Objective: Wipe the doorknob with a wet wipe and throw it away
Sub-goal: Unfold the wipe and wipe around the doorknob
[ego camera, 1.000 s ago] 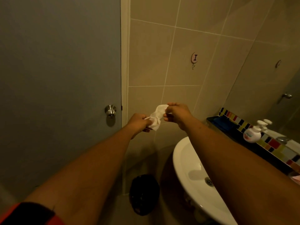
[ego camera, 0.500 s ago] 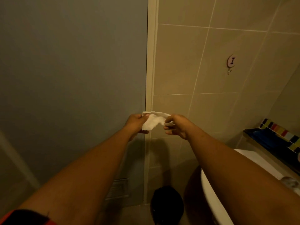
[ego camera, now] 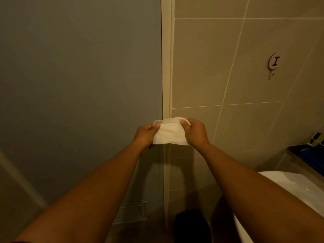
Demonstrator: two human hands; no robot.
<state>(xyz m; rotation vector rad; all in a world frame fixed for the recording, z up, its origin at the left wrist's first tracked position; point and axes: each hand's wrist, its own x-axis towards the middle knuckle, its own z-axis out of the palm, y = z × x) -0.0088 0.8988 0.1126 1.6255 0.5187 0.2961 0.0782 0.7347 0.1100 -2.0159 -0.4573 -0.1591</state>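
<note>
A white wet wipe (ego camera: 169, 133) is stretched flat between both hands, in front of the right edge of the grey door (ego camera: 78, 85). My left hand (ego camera: 144, 135) pinches its left side and my right hand (ego camera: 195, 131) pinches its right side. The doorknob is hidden behind my left hand and the wipe. A black bin (ego camera: 192, 226) stands on the floor below the hands, beside the door frame.
A white sink (ego camera: 287, 186) juts in at the lower right, close to my right forearm. A round wall hook (ego camera: 273, 64) hangs on the beige tiles. A dark shelf (ego camera: 308, 155) sits at the right edge. A vent grille (ego camera: 130, 213) is low in the door.
The view has swung left, bringing the hands over the doorknob's spot. The wipe has gone from crumpled to spread flat between both hands.
</note>
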